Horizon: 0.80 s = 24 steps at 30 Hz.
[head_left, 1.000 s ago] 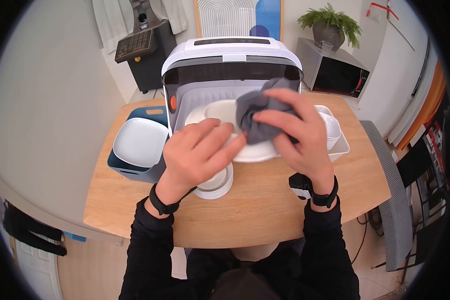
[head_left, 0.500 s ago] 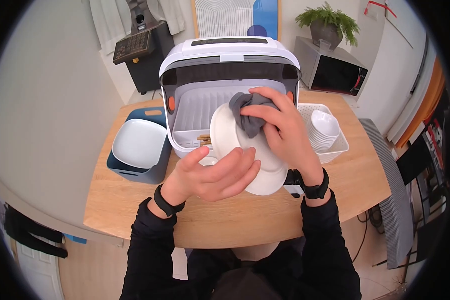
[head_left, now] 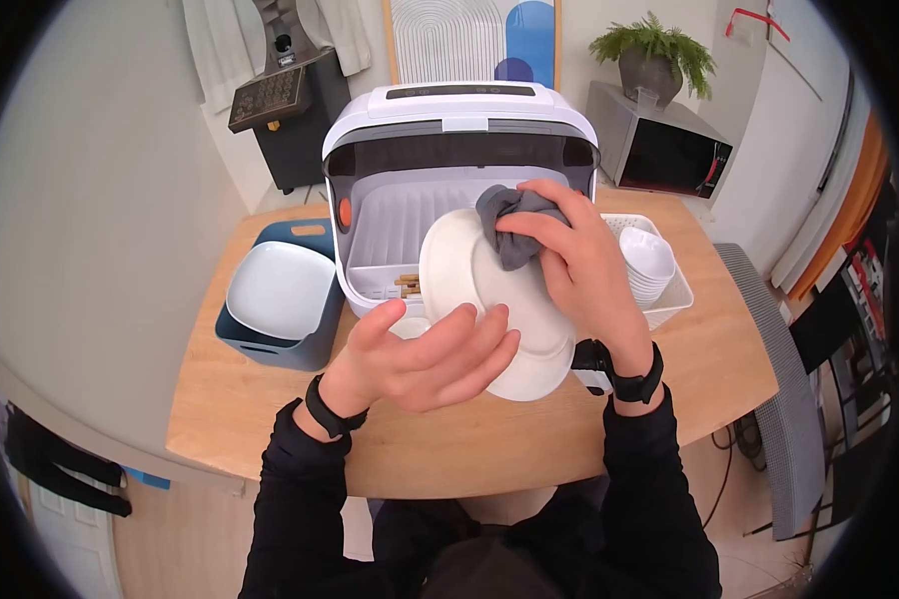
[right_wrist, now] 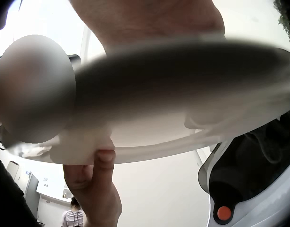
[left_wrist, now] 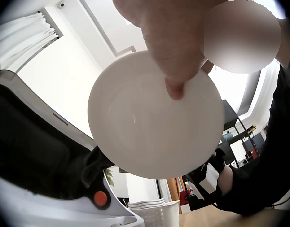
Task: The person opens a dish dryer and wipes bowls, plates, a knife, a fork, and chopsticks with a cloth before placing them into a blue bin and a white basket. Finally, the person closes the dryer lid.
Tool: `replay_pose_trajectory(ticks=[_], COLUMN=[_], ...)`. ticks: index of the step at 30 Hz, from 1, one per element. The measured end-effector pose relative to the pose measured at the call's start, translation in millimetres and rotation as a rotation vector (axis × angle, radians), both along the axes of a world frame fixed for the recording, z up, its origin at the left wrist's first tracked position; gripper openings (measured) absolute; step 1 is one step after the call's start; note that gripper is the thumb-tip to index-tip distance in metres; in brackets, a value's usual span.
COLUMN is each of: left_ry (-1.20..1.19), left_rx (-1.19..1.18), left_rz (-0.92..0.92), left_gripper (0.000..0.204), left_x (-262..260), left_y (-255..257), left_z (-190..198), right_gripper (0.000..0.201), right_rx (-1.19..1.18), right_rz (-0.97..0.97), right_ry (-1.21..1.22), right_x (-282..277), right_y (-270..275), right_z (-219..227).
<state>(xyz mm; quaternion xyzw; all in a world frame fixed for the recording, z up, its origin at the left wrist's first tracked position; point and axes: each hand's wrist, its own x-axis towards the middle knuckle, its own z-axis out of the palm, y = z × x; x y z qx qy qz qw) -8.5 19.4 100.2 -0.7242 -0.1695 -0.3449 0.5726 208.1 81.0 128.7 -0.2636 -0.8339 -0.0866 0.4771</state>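
Note:
A white plate (head_left: 514, 319) with a raised ring is held tilted above the table. My left hand (head_left: 430, 354) holds it near its lower left side, fingertips overlapping it in the head view. In the left wrist view a fingertip rests on the smooth face of the plate (left_wrist: 140, 123). My right hand (head_left: 589, 260) grips a bunched grey cloth (head_left: 517, 225) against the plate's upper right part. In the right wrist view the plate (right_wrist: 154, 153) shows edge-on, with left-hand fingers (right_wrist: 105, 161) at its rim. A white dish (head_left: 410, 326) is partly hidden behind the left hand.
A white dish cabinet (head_left: 365, 215) with its lid raised stands behind the hands, wooden sticks (head_left: 408, 285) inside. To the left, a blue basket (head_left: 315, 344) bears a square white plate (head_left: 282, 290). A white basket (head_left: 677, 299) with stacked bowls (head_left: 647, 262) is at right.
The plate has gone from lying flatter to a steep tilt, and my left hand has turned over. My right hand with the cloth has shifted slightly left on the plate.

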Motion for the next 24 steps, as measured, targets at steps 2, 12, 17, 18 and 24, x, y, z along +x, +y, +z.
replay_pose_trajectory(ticks=[2,12,17,18,24], left_ry=[0.000,-0.139,-0.416,-0.487,-1.151], left_rx=[-0.011,-0.016,-0.215,-0.245,-0.706], left_rz=[0.004,0.014,-0.031,-0.039,-0.501], left_gripper=[0.020,0.020,0.031,0.034,0.018], left_x=[0.1,-11.2,-20.5,-22.4,-26.4], left_y=[2.9,13.9,23.4,25.6,39.4], left_z=[0.8,6.2,16.9,17.5,20.3], right_gripper=[0.038,0.035,0.032,0.033,0.042], right_rx=[0.009,-0.324,-0.590,-0.623,-1.101], right_rz=[0.003,0.119,0.244,0.282,0.504], right_ry=[-0.053,0.061,0.410,0.503,0.831], right_x=[1.1,14.8,21.6,19.9,-5.9], right_y=[-5.9,26.9,41.9,45.3,51.9], right_z=[2.3,-10.2,-10.3,-12.7,-34.5])
